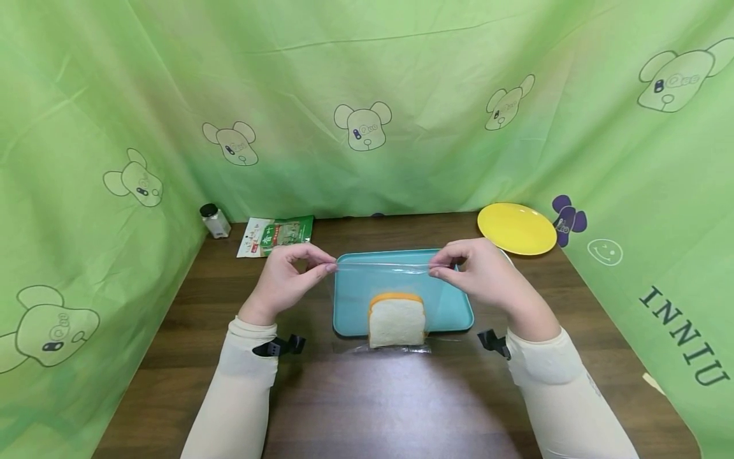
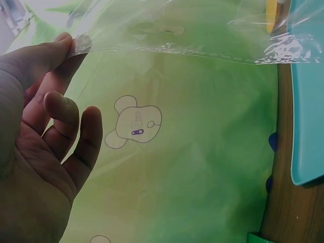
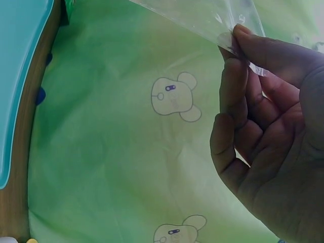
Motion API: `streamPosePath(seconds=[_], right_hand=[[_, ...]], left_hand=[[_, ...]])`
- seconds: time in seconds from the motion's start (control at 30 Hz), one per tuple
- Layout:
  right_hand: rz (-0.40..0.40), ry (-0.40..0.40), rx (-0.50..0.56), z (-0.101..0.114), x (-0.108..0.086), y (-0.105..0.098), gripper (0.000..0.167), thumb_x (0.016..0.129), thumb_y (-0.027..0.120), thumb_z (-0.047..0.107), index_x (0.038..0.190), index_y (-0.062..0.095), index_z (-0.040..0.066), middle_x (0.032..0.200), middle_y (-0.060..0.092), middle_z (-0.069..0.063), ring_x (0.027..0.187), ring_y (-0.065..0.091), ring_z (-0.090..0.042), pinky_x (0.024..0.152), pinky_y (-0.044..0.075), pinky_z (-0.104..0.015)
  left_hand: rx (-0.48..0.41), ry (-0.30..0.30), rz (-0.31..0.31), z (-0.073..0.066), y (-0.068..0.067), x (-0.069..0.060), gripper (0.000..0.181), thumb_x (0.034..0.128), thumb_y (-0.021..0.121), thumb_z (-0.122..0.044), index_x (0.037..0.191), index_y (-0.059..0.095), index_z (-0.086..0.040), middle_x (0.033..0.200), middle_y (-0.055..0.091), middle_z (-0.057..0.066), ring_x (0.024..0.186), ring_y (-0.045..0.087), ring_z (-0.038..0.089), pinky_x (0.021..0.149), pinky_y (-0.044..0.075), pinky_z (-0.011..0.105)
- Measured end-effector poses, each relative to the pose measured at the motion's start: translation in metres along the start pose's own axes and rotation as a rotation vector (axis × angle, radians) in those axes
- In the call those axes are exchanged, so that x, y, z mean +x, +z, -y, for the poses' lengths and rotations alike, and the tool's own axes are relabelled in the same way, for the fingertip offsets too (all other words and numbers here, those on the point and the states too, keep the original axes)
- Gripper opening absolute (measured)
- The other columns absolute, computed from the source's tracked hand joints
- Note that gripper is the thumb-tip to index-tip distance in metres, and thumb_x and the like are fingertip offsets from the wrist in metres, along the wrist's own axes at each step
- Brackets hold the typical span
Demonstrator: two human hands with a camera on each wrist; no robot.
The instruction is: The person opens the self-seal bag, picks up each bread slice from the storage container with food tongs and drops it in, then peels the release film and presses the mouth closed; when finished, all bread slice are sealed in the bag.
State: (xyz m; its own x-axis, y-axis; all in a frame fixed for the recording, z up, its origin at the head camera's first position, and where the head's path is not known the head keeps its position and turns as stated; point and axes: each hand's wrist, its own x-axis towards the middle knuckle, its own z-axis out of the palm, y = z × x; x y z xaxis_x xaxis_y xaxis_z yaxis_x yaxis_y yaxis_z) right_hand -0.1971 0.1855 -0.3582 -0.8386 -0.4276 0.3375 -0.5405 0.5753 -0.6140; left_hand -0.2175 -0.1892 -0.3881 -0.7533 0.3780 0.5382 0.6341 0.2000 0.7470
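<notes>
My left hand (image 1: 287, 280) pinches one corner of a clear plastic bag (image 1: 378, 268) between thumb and index finger. At the opposite corner my right hand (image 1: 484, 271) pinches it too, so its top edge stretches nearly straight between them, above a light blue tray (image 1: 346, 312). A bread slice (image 1: 397, 324) with an orange crust lies at the tray's front edge, with clear plastic around it; whether it is inside the bag I cannot tell. In the left wrist view the plastic (image 2: 202, 43) hangs from the fingertips. In the right wrist view, plastic (image 3: 212, 17) also runs from the pinch.
At the back left stand a black-capped jar (image 1: 215, 222) and a green and white packet (image 1: 276, 236). A yellow plate (image 1: 516, 228) lies at the back right. Green printed cloth (image 1: 367, 57) encloses the wooden table (image 1: 367, 408) at the back and sides.
</notes>
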Motion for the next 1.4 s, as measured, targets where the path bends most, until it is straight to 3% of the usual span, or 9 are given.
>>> streamPosePath(seconds=[0.17, 0.33, 0.47, 0.8, 1.03, 1.17, 1.4], right_hand=[[0.022, 0.044, 0.039, -0.001, -0.002, -0.003, 0.013, 0.088, 0.086, 0.008, 0.094, 0.082, 0.018, 0.085, 0.074, 0.012, 0.079, 0.069, -0.01, 0.071, 0.058, -0.032], [0.028, 0.057, 0.059, -0.001, -0.004, -0.006, 0.014, 0.088, 0.086, 0.008, 0.092, 0.082, 0.02, 0.084, 0.074, 0.011, 0.079, 0.069, -0.012, 0.072, 0.058, -0.033], [0.03, 0.05, 0.071, -0.002, -0.004, -0.006, 0.014, 0.088, 0.086, 0.008, 0.091, 0.081, 0.021, 0.083, 0.074, 0.011, 0.079, 0.07, -0.012, 0.072, 0.058, -0.032], [-0.004, 0.003, 0.099, 0.006, -0.012, -0.011, 0.009, 0.09, 0.086, 0.015, 0.091, 0.08, 0.023, 0.083, 0.073, 0.011, 0.077, 0.067, -0.012, 0.064, 0.052, -0.024], [-0.015, -0.027, 0.136, 0.013, -0.015, -0.015, 0.008, 0.092, 0.083, 0.011, 0.091, 0.078, 0.018, 0.082, 0.07, 0.01, 0.077, 0.063, -0.012, 0.058, 0.048, -0.026], [-0.022, -0.052, 0.156, 0.016, -0.014, -0.015, 0.014, 0.092, 0.082, 0.01, 0.09, 0.077, 0.022, 0.081, 0.069, 0.01, 0.077, 0.063, -0.012, 0.057, 0.048, -0.026], [-0.06, -0.132, 0.174, 0.026, -0.006, -0.01, 0.014, 0.091, 0.083, 0.008, 0.091, 0.077, 0.02, 0.08, 0.068, 0.01, 0.077, 0.062, -0.011, 0.06, 0.049, -0.024]], left_hand=[[-0.013, 0.028, 0.004, 0.006, -0.002, 0.0, 0.014, 0.0916, 0.081, -0.001, 0.1, 0.081, -0.012, 0.092, 0.078, 0.01, 0.07, 0.061, 0.018, 0.062, 0.05, 0.028], [-0.011, 0.024, 0.009, 0.001, -0.003, 0.0, 0.011, 0.0922, 0.08, -0.003, 0.099, 0.081, -0.012, 0.091, 0.077, 0.01, 0.069, 0.06, 0.018, 0.06, 0.049, 0.027], [-0.015, 0.01, 0.012, 0.004, -0.003, -0.001, 0.015, 0.0917, 0.08, -0.001, 0.099, 0.081, -0.014, 0.092, 0.078, 0.008, 0.069, 0.06, 0.019, 0.06, 0.049, 0.027], [-0.033, 0.004, 0.0, -0.007, -0.007, -0.002, 0.015, 0.0911, 0.08, 0.0, 0.099, 0.08, -0.012, 0.092, 0.077, 0.011, 0.072, 0.065, 0.019, 0.063, 0.053, 0.029], [-0.056, 0.039, -0.049, -0.018, -0.009, -0.006, 0.021, 0.0869, 0.079, 0.011, 0.098, 0.08, -0.007, 0.092, 0.077, 0.012, 0.075, 0.065, 0.018, 0.067, 0.053, 0.027], [-0.063, 0.068, -0.087, -0.022, -0.011, -0.009, 0.023, 0.0849, 0.079, 0.014, 0.098, 0.079, -0.005, 0.09, 0.076, 0.015, 0.073, 0.064, 0.017, 0.066, 0.052, 0.026], [-0.063, 0.099, -0.157, -0.027, -0.019, -0.011, 0.023, 0.0844, 0.076, 0.018, 0.096, 0.078, -0.002, 0.085, 0.076, 0.009, 0.071, 0.064, 0.016, 0.063, 0.052, 0.025]])
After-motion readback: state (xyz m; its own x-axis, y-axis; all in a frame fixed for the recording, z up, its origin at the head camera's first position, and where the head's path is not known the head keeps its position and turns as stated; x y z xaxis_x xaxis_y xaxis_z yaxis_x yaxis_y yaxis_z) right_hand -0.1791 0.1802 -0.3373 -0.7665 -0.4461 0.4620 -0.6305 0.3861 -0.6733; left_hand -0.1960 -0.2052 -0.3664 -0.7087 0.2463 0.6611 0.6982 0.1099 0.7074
